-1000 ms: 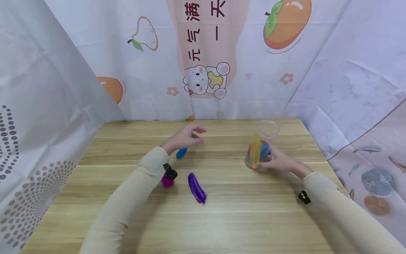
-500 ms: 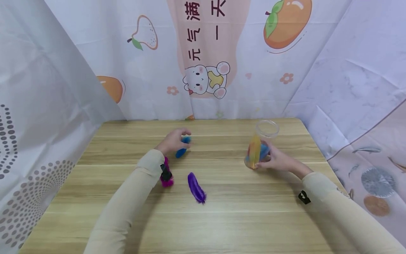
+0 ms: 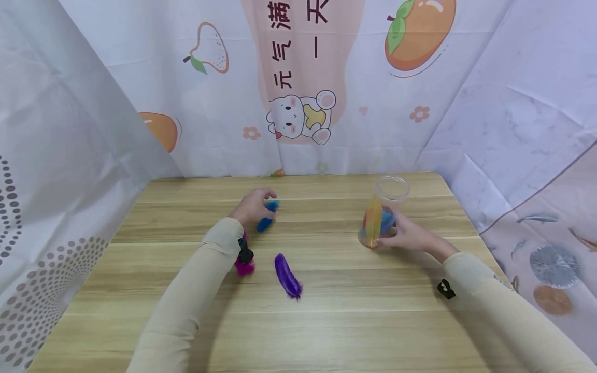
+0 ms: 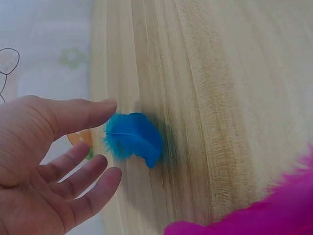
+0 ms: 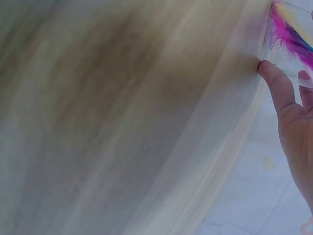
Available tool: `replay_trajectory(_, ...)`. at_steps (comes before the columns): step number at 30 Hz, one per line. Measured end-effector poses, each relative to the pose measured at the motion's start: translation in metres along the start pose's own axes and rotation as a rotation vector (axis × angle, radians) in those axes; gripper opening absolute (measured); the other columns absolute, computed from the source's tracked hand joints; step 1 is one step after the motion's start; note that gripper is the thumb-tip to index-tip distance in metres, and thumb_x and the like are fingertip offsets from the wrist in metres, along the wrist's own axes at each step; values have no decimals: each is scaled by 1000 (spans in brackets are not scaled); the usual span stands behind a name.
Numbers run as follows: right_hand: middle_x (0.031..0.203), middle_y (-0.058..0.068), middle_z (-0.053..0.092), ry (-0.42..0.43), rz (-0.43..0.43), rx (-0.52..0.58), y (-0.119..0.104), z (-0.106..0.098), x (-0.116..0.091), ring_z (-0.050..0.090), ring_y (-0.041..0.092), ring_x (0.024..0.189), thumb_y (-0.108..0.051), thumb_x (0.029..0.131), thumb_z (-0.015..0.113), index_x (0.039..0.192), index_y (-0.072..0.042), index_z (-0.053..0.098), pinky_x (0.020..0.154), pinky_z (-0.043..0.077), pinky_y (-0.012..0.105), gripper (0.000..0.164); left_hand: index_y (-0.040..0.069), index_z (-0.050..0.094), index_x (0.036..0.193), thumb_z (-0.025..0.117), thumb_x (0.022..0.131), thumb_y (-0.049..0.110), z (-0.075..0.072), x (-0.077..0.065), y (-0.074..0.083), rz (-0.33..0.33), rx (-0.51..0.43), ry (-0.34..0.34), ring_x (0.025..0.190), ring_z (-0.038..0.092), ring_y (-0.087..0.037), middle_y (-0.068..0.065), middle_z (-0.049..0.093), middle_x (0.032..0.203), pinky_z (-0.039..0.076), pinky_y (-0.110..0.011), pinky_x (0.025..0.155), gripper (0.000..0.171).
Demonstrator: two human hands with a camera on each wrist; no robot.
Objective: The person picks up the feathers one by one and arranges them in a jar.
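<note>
My left hand (image 3: 254, 205) hovers by a blue feather (image 3: 265, 224) lying toward the back left of the table. In the left wrist view, the thumb and bent fingers are spread apart, and the blue feather (image 4: 137, 134) lies just past their tips. On the right, my right hand (image 3: 404, 233) grips the lower part of a clear plastic cup (image 3: 393, 200). Inside the cup are a yellow feather (image 3: 373, 223), a blue one and, seen in the right wrist view, a magenta feather (image 5: 289, 36). The cup hides some of that hand's fingers.
A magenta feather (image 3: 244, 267) lies partly under my left wrist. Nearer the table's middle is a purple feather (image 3: 286, 276). Behind the wooden table (image 3: 354, 321) hangs a printed white curtain (image 3: 214, 124), with more cloth at both sides.
My left hand has moved left and down toward the blue feather, with more of that feather now in sight. The right hand and cup have stayed in place.
</note>
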State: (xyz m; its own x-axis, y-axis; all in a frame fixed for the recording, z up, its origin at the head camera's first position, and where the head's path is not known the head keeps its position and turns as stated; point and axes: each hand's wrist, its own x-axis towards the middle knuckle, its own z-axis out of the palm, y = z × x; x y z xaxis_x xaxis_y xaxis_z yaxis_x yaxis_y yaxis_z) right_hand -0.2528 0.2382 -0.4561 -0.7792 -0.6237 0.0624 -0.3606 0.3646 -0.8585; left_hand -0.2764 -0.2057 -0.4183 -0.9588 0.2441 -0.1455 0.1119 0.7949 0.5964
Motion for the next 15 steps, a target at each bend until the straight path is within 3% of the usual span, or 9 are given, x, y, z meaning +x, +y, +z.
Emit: replay_trajectory(15, 140, 23, 45, 3, -2, -10, 0, 1, 0, 46, 44, 130, -5, 83, 85, 153, -8, 14, 108, 36, 64, 99, 0, 55, 137, 79, 88, 5, 1, 6, -5, -65, -10, -16, 127, 51, -40, -26, 52, 140, 44, -51, 108, 55)
